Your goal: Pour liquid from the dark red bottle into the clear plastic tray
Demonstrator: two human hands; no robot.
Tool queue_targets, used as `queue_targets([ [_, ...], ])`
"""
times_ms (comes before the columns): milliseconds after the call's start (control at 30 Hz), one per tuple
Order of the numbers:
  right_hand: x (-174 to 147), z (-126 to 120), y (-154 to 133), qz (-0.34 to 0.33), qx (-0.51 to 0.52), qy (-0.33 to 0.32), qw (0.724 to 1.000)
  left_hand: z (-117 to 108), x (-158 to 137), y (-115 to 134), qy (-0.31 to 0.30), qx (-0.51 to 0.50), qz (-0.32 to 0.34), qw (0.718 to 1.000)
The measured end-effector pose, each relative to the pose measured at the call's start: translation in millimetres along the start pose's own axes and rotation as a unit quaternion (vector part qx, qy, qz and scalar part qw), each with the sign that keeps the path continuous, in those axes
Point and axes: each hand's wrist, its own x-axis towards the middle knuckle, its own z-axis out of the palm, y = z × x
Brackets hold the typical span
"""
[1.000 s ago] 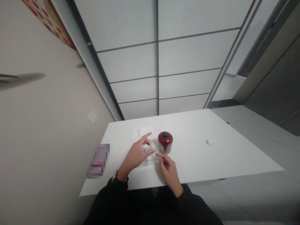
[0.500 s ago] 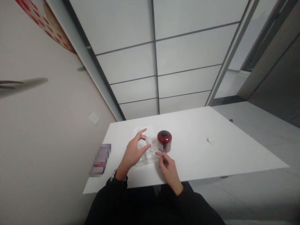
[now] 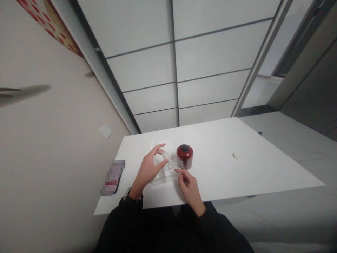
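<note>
My left hand [image 3: 151, 168] is closed, with thumb and fingers around a small clear rounded piece [image 3: 165, 155] that looks like glass or plastic. Below it lies a clear divided tray [image 3: 158, 181], partly covered by that hand, with small transparent parts inside that are too faint to name. My right hand [image 3: 190, 186] is at the tray's right edge, its index finger stretched toward the clear parts and the other fingers loosely curled. Nothing shows in its grasp. Just beyond, a dark red canister [image 3: 185, 156] with a black cap stands upright.
A phone [image 3: 112, 178], blurred over, lies at the left edge of the white table [image 3: 216, 168]. Farther right is a small crumpled white scrap [image 3: 236, 155]. A wall borders the table on the left, and white panelled doors [image 3: 205, 63] rise behind it.
The clear rounded piece in my left hand has tilted slightly to the left. Both hands stay nearly in place; the whole view has shifted a little.
</note>
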Motion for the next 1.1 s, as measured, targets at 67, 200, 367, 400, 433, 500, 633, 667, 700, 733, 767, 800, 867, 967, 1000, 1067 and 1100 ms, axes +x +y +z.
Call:
queue_targets([
  [67, 0.0, -0.1, -0.2, -0.001, -0.001, 0.001, 1.000, 0.0, -0.5, 0.6, 0.003, 0.005, 0.003, 1.000],
  [200, -0.2, -0.2, 0.0, -0.002, -0.004, 0.002, 1.000, -1.1, -0.7, 2.5, -0.008, 0.009, 0.010, 1.000],
  [367, -0.4, 0.1, 0.5, -0.002, -0.007, 0.000, 1.000, -2.0, 0.4, 3.6, -0.008, 0.022, 0.020, 1.000],
  [400, -0.4, 0.2, 0.4, -0.003, -0.008, 0.001, 1.000, -1.9, 0.5, 3.4, -0.010, 0.021, 0.020, 1.000],
  [433, -0.3, 0.3, 0.2, -0.004, -0.009, 0.002, 1.000, -1.7, 0.5, 3.1, -0.010, 0.020, 0.021, 1.000],
  [500, -0.2, 0.4, -0.2, -0.006, -0.010, 0.004, 1.000, -1.5, 0.3, 2.6, -0.019, 0.011, 0.024, 0.999],
  [633, 0.0, 0.1, -1.1, -0.008, -0.011, 0.004, 1.000, -2.0, -0.2, 2.7, -0.017, 0.013, 0.030, 0.999],
  [667, 0.0, -0.1, -1.3, -0.008, -0.012, 0.005, 1.000, -2.2, 0.0, 2.9, -0.014, 0.016, 0.032, 0.999],
  [700, 0.0, -0.3, -1.3, -0.008, -0.012, 0.005, 1.000, -2.4, 0.3, 3.1, -0.009, 0.020, 0.035, 0.999],
  [733, 0.1, -0.5, -1.4, -0.008, -0.012, 0.004, 1.000, -2.4, 0.7, 3.2, -0.008, 0.023, 0.039, 0.999],
  [767, 0.1, -0.8, -1.3, -0.008, -0.012, 0.004, 1.000, -2.2, 1.0, 3.3, -0.011, 0.023, 0.042, 0.999],
  [800, 0.2, -1.0, -1.2, -0.008, -0.011, 0.003, 1.000, -1.9, 1.1, 3.3, -0.012, 0.025, 0.045, 0.999],
  [867, 0.3, -1.2, -0.9, -0.008, -0.010, 0.000, 1.000, -1.3, 1.0, 3.3, -0.010, 0.028, 0.051, 0.998],
  [967, 0.3, -0.9, -0.6, -0.007, -0.009, 0.000, 1.000, -2.3, 1.5, 3.3, -0.020, 0.015, 0.046, 0.999],
  [1000, 0.2, -0.7, -0.7, -0.006, -0.008, 0.000, 1.000, -3.7, 2.9, 3.2, -0.023, 0.012, 0.044, 0.999],
  [1067, 0.1, -0.1, -1.1, -0.003, -0.006, 0.000, 1.000, -8.9, 9.5, 2.2, -0.024, 0.006, 0.042, 0.999],
  [1100, 0.1, 0.2, -1.4, -0.002, -0.005, 0.000, 1.000, -12.5, 15.3, 1.1, -0.019, 0.002, 0.042, 0.999],
])
